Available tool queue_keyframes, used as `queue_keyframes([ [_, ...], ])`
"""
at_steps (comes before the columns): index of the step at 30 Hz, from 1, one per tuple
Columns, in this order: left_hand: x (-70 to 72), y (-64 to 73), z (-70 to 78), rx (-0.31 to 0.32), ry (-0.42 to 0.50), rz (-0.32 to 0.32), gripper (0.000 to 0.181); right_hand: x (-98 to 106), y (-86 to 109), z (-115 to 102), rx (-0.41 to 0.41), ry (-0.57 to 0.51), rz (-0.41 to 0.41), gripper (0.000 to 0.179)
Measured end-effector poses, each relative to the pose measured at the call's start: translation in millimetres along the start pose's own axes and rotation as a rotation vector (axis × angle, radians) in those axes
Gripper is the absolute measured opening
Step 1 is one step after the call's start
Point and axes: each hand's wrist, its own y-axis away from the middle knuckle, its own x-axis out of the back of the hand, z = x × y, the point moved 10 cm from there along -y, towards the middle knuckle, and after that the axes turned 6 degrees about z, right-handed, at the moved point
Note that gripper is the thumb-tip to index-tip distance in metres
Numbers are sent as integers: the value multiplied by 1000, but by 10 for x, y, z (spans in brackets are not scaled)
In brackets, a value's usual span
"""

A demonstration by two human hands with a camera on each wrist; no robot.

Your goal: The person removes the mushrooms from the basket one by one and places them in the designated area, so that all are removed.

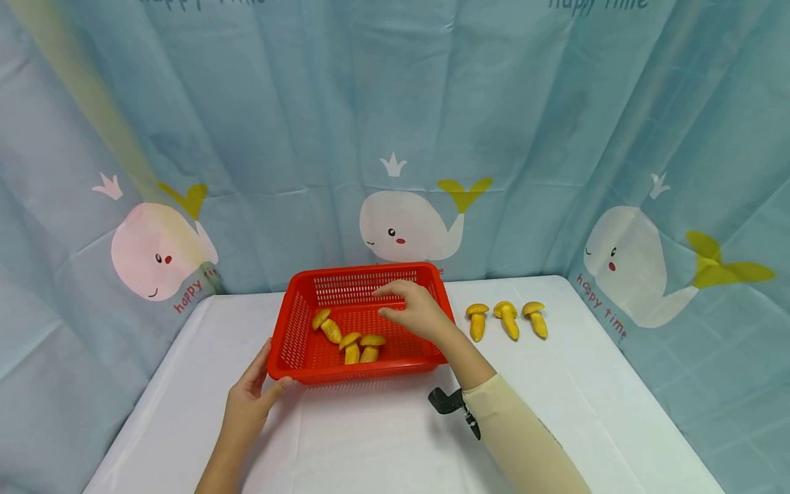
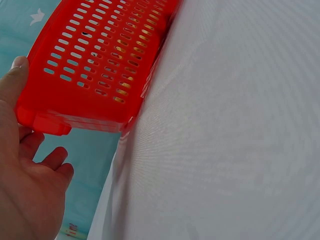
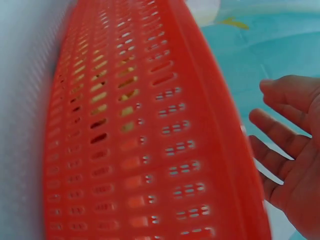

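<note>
A red slotted plastic basket (image 1: 370,374) sits on the white table. At its front left corner my left hand (image 1: 245,405) grips the rim, with the thumb (image 2: 15,80) on the rim in the left wrist view. Inside lie three yellow mushrooms: one mushroom (image 1: 331,331) at the left and two mushrooms (image 1: 350,351) (image 1: 370,348) side by side along the front wall. Over the right half of the basket hovers my right hand (image 1: 415,312), fingers spread from the thumb and nothing held. The right wrist view shows that hand (image 3: 300,155) beyond the basket's rim.
Right of the basket, three more yellow mushrooms (image 1: 477,324) (image 1: 508,319) (image 1: 535,319) lie in a row on the white table (image 1: 370,439). A light blue curtain (image 1: 296,137) with printed whales stands behind and at both sides.
</note>
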Motion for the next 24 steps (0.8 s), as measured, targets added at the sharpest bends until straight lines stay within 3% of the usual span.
queue_keyframes([
  [10, 10, -5, -3, -15, 2, 6, 80, -201, -73, 77, -27, -33, -33, 34],
  [24, 6, -9, -5, -31, 13, 4, 80, -452, -137, 229, -132, -32, -75, 31],
])
